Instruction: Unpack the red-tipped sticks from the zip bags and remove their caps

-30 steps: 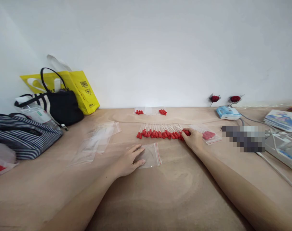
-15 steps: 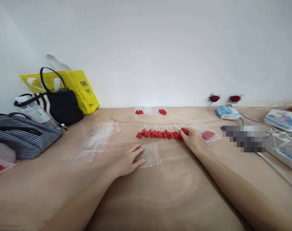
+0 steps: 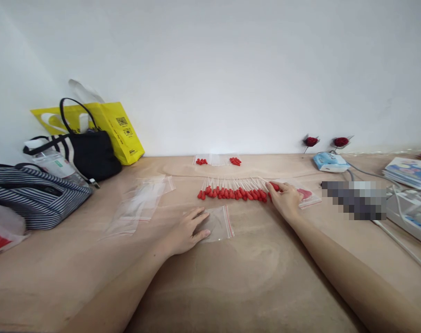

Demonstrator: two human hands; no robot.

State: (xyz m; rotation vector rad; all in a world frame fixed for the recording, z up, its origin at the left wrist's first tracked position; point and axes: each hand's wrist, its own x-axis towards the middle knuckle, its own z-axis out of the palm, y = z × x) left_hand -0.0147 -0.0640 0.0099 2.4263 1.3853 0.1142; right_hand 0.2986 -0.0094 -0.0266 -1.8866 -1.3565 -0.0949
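Observation:
A row of thin white sticks with red bulb-shaped tips (image 3: 227,192) lies on the table, tips toward me. At the row's right end my right hand (image 3: 285,199) has its thumb and fingers closed round a red-tipped stick (image 3: 274,186). Nearer to me, a clear zip bag (image 3: 218,223) with a red seal line lies flat. My left hand (image 3: 188,233) rests on that bag's left side, fingers stretched out and holding nothing. Partly behind my right hand lies a zip bag with red tips in it (image 3: 305,194).
More clear zip bags (image 3: 144,203) overlap on the left. By the wall lies another bag with red tips (image 3: 235,161) at both ends. Handbags, a yellow bag (image 3: 122,134) and a striped bag (image 3: 40,199) stand left. Right are a blue packet (image 3: 330,162), cables and a power strip (image 3: 410,212).
My right hand has shifted right with a red-tipped stick, slightly away from the row's end. My left hand stays on the bag. The whole view has moved a little.

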